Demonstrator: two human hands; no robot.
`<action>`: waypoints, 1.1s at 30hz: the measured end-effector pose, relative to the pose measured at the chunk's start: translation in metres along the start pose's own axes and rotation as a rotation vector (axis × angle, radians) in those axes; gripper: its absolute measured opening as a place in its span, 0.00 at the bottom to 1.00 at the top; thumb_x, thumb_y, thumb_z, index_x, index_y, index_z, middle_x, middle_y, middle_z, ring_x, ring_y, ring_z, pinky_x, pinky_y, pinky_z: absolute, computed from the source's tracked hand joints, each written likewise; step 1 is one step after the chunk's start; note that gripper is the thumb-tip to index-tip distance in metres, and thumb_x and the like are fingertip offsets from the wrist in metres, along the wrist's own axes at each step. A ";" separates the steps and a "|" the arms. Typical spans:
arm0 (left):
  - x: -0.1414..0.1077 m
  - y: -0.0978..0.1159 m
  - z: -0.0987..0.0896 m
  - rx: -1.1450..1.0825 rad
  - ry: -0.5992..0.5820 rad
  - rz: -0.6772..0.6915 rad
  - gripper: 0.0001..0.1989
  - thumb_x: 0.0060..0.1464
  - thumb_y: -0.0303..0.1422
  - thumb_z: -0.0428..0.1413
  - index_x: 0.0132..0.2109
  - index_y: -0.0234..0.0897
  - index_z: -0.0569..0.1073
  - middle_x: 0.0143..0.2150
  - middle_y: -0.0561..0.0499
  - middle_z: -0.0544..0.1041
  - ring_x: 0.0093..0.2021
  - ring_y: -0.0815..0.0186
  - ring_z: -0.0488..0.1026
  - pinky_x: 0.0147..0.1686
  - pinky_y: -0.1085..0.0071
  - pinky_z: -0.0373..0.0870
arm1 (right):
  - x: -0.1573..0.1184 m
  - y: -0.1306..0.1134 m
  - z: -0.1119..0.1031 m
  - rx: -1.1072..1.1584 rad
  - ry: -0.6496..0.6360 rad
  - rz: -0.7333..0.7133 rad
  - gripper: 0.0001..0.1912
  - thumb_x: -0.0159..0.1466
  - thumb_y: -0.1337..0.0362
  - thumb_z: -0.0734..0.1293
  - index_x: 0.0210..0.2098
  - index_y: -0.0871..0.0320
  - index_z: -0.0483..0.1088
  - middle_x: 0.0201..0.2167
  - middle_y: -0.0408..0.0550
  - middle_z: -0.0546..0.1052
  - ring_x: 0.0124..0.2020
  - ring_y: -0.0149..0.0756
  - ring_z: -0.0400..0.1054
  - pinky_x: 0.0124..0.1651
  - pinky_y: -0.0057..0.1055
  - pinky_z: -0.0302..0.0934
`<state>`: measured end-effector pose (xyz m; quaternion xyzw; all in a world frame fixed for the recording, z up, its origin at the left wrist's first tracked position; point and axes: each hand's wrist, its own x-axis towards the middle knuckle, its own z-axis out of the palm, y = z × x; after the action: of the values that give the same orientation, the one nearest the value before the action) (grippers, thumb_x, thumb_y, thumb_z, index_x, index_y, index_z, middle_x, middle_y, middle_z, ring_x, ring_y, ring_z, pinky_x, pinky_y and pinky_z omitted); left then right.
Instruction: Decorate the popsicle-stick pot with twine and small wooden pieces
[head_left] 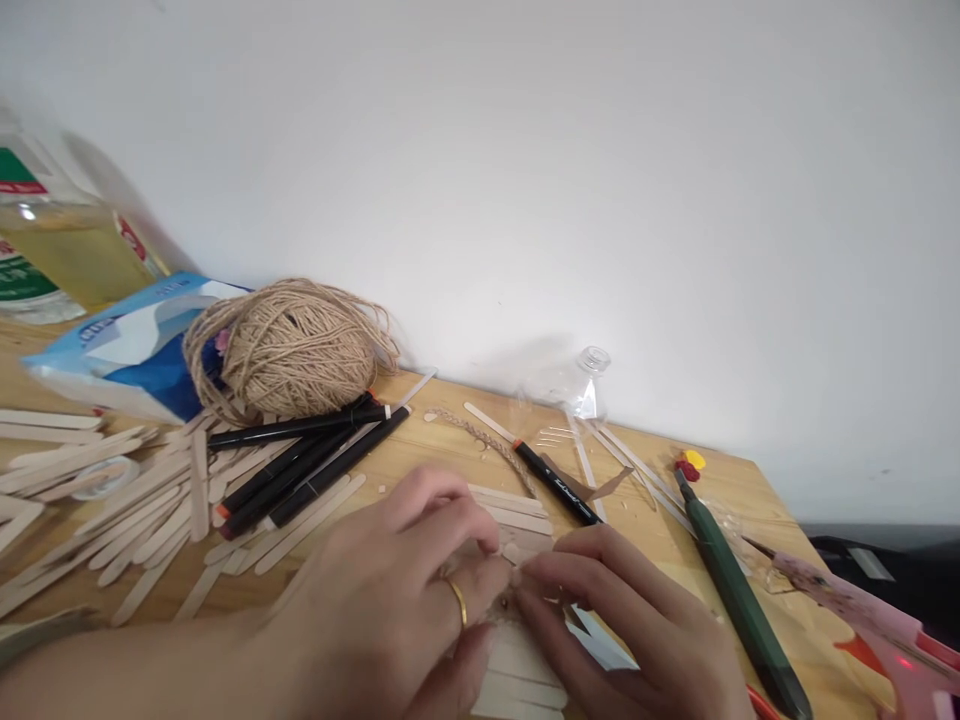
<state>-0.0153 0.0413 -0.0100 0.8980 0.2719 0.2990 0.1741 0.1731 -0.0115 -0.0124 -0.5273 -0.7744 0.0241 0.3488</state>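
My left hand (405, 600), with a gold ring, is curled over a panel of popsicle sticks (517, 665) laid side by side. My right hand (630, 620) meets it from the right, thumb and forefinger pinched together. Both sets of fingertips come together over the panel, on something small that they mostly hide. More sticks of the panel (514, 510) show beyond the fingers. Past them lies a braided twine cord (487, 435), and a black marker with an orange end (555, 482) rests close to my right hand.
Loose popsicle sticks (150, 520), black markers (315, 460) and a twine ball (300, 345) lie at left, near a blue tissue pack (142, 340) and an oil bottle (67, 240). A cut clear bottle (589, 385) sits by the wall. At right are a green cutter (742, 600) and pink glue gun (862, 620).
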 end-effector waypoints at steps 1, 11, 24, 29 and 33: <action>0.000 0.000 0.000 0.004 -0.002 0.005 0.10 0.51 0.25 0.50 0.38 0.37 0.74 0.38 0.50 0.76 0.43 0.60 0.66 0.38 0.66 0.73 | -0.001 0.001 0.001 -0.012 0.007 -0.009 0.13 0.59 0.54 0.66 0.25 0.55 0.74 0.21 0.48 0.73 0.23 0.33 0.70 0.24 0.23 0.68; 0.003 -0.004 -0.001 -0.055 0.108 0.042 0.07 0.51 0.23 0.51 0.33 0.34 0.74 0.33 0.51 0.76 0.37 0.66 0.67 0.39 0.72 0.72 | 0.006 0.000 0.000 0.086 -0.072 0.027 0.05 0.59 0.71 0.65 0.29 0.57 0.71 0.25 0.44 0.72 0.23 0.28 0.68 0.26 0.22 0.64; 0.001 -0.008 0.006 -0.034 0.125 0.021 0.07 0.50 0.23 0.51 0.35 0.34 0.73 0.32 0.50 0.75 0.36 0.66 0.68 0.38 0.72 0.71 | 0.006 0.000 0.000 0.166 -0.124 0.064 0.07 0.58 0.75 0.66 0.32 0.57 0.71 0.26 0.44 0.71 0.25 0.28 0.68 0.28 0.22 0.63; 0.002 -0.009 0.005 -0.017 0.107 -0.002 0.08 0.50 0.23 0.51 0.37 0.33 0.73 0.34 0.48 0.75 0.37 0.65 0.68 0.37 0.71 0.72 | 0.007 0.001 -0.002 0.194 -0.145 0.081 0.07 0.60 0.75 0.65 0.32 0.56 0.72 0.27 0.43 0.71 0.27 0.28 0.68 0.30 0.22 0.63; -0.001 -0.012 0.008 -0.043 0.146 0.025 0.08 0.49 0.24 0.51 0.36 0.32 0.73 0.34 0.47 0.75 0.36 0.65 0.68 0.37 0.71 0.72 | 0.009 0.003 -0.006 0.244 -0.228 0.091 0.07 0.59 0.74 0.65 0.33 0.57 0.72 0.27 0.44 0.71 0.26 0.28 0.69 0.29 0.21 0.64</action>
<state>-0.0153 0.0494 -0.0224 0.8732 0.2663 0.3715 0.1693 0.1768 -0.0046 -0.0045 -0.5095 -0.7756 0.1933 0.3185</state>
